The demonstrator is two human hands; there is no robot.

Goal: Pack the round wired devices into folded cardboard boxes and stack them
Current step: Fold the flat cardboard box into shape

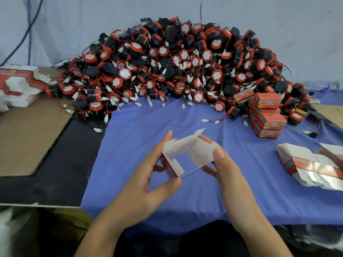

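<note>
Above the blue cloth [130,138] I hold a half-formed white cardboard box [187,153] with its flaps standing open. My left hand [148,175] grips its left side between thumb and fingers. My right hand [220,164] pinches its right side, thumb on the near face. A big heap of round black-and-red wired devices [174,65] fills the back of the table. A stack of closed red boxes [267,115] stands at the right, in front of the heap.
A fanned pile of flat box blanks [311,164] lies at the right edge. More flat blanks [16,84] lie at the far left beside a brown cardboard sheet [29,134]. Loose white connectors [204,120] trail onto the cloth.
</note>
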